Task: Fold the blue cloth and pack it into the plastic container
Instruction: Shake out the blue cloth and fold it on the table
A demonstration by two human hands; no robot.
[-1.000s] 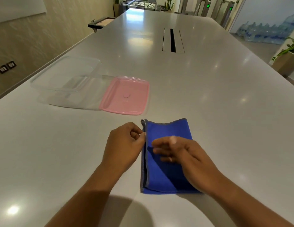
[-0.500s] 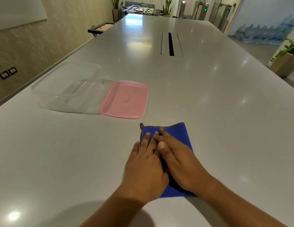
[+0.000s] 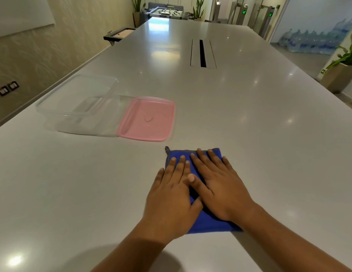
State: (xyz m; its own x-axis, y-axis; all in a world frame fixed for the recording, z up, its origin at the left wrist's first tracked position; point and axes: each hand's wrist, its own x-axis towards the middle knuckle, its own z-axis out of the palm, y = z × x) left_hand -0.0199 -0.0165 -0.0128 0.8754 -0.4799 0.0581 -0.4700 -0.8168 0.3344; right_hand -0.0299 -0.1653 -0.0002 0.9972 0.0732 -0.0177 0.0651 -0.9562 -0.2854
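Note:
A folded blue cloth (image 3: 207, 224) with a grey edge lies flat on the grey table near me. My left hand (image 3: 171, 201) rests palm down on its left half, fingers spread. My right hand (image 3: 220, 191) presses flat on its right half, thumb touching the left hand. Neither hand grips anything. The clear plastic container (image 3: 53, 109) stands open to the far left of the cloth. Its pink lid (image 3: 149, 118) lies beside it, just beyond the cloth.
The long grey table (image 3: 249, 124) stretches ahead, with a cable slot (image 3: 202, 54) in its middle. The left table edge runs close to the container. A potted plant (image 3: 344, 71) stands off the right side.
My left hand let go of the cloth's left edge and both hands came down flat on the cloth, side by side, sliding a little forward over it.

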